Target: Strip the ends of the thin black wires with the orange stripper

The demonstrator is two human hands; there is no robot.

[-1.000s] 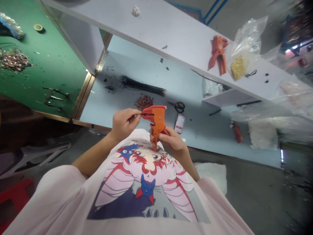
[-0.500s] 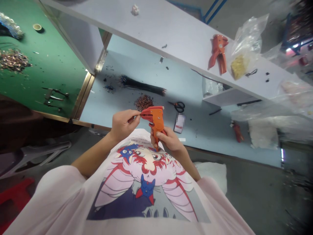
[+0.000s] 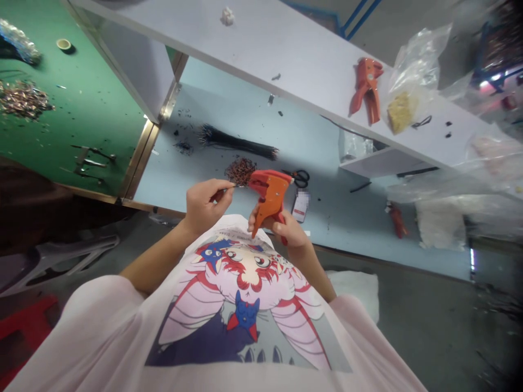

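My left hand (image 3: 207, 206) is closed in a pinch on a thin black wire (image 3: 231, 188), whose tip sticks out to the right. An orange and red wire stripper (image 3: 273, 193) is in my right hand (image 3: 292, 227), my fingers wrapped round its handles. Its jaw end faces left toward the wire, with a small gap between them. Behind my hands, on the light blue table (image 3: 196, 179), lies a pile of small copper-coloured bits (image 3: 240, 170). Farther back is a bundle of black wires (image 3: 239, 143) with bare ends.
Scissors (image 3: 301, 178) and a phone (image 3: 300, 207) lie right of the stripper. On the white shelf (image 3: 310, 65) above are a second stripper (image 3: 368, 90) and a plastic bag (image 3: 402, 111). A green table (image 3: 102, 125) adjoins at left; another red-handled tool (image 3: 396, 220) lies right.
The stripper's jaws were at the wire beside my left fingers; now the stripper has moved right, off the wire, and its handles have spread apart. My left hand has barely moved.
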